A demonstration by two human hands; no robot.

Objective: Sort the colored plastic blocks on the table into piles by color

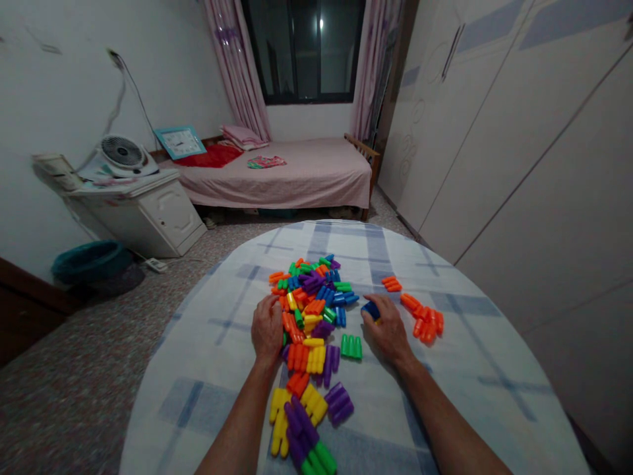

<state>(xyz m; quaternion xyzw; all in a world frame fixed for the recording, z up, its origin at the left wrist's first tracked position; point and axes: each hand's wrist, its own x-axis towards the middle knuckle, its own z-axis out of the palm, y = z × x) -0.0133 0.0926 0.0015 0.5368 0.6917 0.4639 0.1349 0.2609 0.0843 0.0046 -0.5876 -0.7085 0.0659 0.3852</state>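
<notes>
Finger-shaped plastic building blocks in several colours lie in a loose pile (311,287) on the round table. My left hand (267,328) is at the pile's left edge, its fingers curled inward against the blocks; whatever lies under them is hidden. To the right of the pile, my right hand (388,330) is closed around a blue block (370,309), and a bit of yellow shows beneath it. A green block (351,346) lies between my hands, nearer the right one. Closer to me are a purple block (339,404), yellow blocks (279,422) and a joined purple-and-green piece (309,439).
Orange blocks (426,322) lie apart on the right, with a smaller orange block (391,284) behind them. A checked cloth (475,369) covers the table. Beyond stand a bed (316,171), a white cabinet (168,211) with a fan (123,155), and a wardrobe (519,165).
</notes>
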